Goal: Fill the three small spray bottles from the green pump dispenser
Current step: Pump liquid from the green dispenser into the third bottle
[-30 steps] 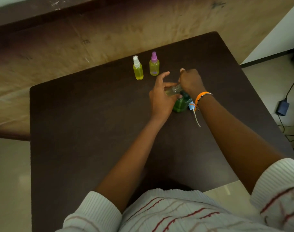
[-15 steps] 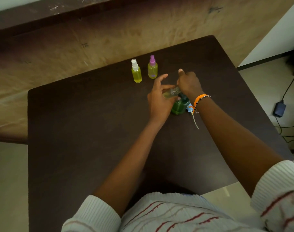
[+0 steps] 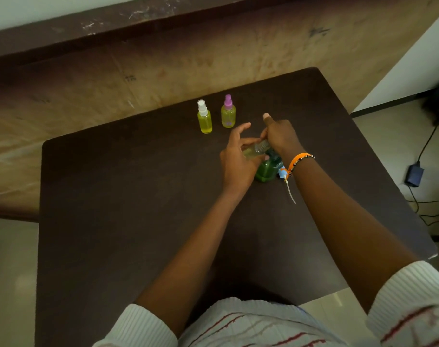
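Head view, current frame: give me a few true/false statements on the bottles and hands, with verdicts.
1. Two capped spray bottles stand upright on the table, one with a white cap and one with a purple cap. True.
2. The left hand holds the third small bottle tilted over the green pump dispenser. True.
3. The right hand rests flat on the table. False: it is on top of the dispenser's pump.
4. The blue spray top with its dip tube is screwed onto the held bottle. False: it lies on the table beside the dispenser.
5. The two capped bottles are empty. False: both hold yellow-green liquid.
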`<state>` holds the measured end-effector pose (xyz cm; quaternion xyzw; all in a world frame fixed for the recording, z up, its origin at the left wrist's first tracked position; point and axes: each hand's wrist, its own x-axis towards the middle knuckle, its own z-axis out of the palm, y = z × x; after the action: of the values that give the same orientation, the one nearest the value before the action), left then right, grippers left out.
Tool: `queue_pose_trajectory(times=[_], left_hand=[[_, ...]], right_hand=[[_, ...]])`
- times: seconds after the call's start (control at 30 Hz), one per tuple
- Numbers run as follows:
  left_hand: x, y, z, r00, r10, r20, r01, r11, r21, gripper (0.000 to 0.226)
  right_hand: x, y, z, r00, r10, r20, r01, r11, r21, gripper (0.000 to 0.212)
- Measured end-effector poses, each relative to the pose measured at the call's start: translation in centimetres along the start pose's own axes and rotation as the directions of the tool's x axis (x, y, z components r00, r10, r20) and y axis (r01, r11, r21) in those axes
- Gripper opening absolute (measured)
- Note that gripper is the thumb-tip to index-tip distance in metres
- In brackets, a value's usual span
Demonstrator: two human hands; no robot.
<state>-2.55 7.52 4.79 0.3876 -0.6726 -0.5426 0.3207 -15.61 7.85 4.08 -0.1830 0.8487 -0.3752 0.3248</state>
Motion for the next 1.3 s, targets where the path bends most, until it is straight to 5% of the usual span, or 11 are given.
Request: queue_pose_trajectory(times=[0.5, 0.8, 1.03, 1.3], left_hand=[[0.10, 0.06, -0.12, 1.000, -0.012, 0.006, 0.012, 1.000, 0.012, 0.074], [0.12, -0.12, 0.12, 1.000, -0.002, -0.002, 0.002, 1.000, 0.023, 0.072], [0.16, -0.24, -0.19, 1.000, 0.014, 0.011, -0.014, 0.999, 0.035, 0.073], [0.19, -0.02, 0.06, 1.000, 0.006, 0.014, -0.007, 0.999, 0.040, 0.074]], right_hand=[[-0.13, -0.20, -0.06, 1.000, 0.010, 0.008, -0.010, 0.999, -0.040, 0.049], [-0.45, 0.11, 0.28, 0.991, 0.024, -0.128, -0.043, 0.988, -0.146, 0.051], [-0.06, -0.07, 0.06, 0.999, 0.031, -0.011, -0.032, 0.993, -0.111, 0.055], [-0.28, 0.13, 0.14, 0.995, 0.020, -0.103, -0.033, 0.992, -0.120, 0.050]])
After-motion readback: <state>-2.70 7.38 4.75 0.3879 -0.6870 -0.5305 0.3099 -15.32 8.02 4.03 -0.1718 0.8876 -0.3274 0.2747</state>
